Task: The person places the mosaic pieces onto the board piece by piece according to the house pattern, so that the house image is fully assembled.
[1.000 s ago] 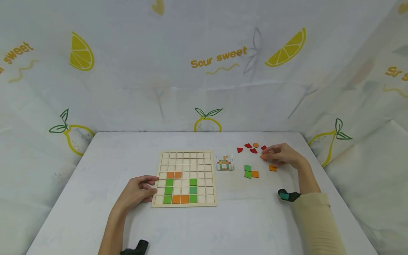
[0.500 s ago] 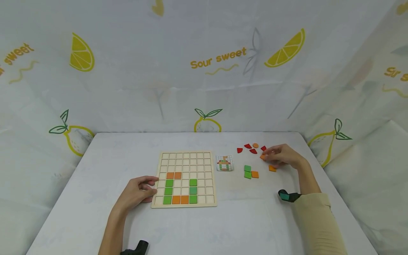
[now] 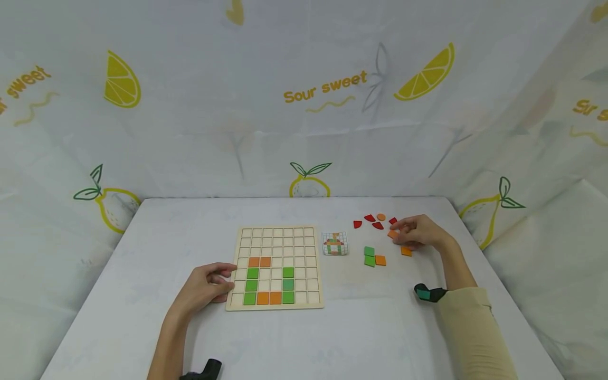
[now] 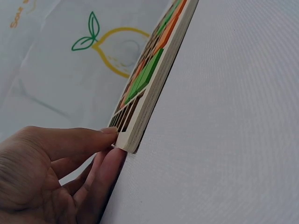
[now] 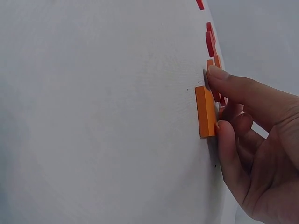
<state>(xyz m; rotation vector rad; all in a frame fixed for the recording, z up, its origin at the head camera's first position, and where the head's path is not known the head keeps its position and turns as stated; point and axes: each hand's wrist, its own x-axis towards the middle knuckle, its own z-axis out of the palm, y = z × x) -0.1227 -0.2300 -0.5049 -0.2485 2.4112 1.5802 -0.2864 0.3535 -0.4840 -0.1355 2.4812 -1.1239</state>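
The pale wooden grid board (image 3: 304,264) lies on the table with green and orange square tiles in some of its cells. My left hand (image 3: 207,281) pinches the board's left edge; in the left wrist view the thumb (image 4: 93,137) is on top of the rim and a finger is against its side. My right hand (image 3: 419,232) is among the loose pieces on the right. Its thumb and index finger hold an orange square tile (image 3: 392,234) by the edges, down at the table. Another orange tile (image 5: 205,112) lies close by its fingers, standing out nearest in the right wrist view.
A small printed pattern card (image 3: 335,243) lies right of the board. Beyond it are red curved pieces (image 3: 370,217), an orange disc (image 3: 381,217), green tiles (image 3: 369,260) and an orange tile (image 3: 380,260). A lemon-print cloth (image 3: 214,132) hangs behind the table.
My right thumb and index finger have shifted slightly, showing more of the orange square tile. The left hand stays at the board's edge.
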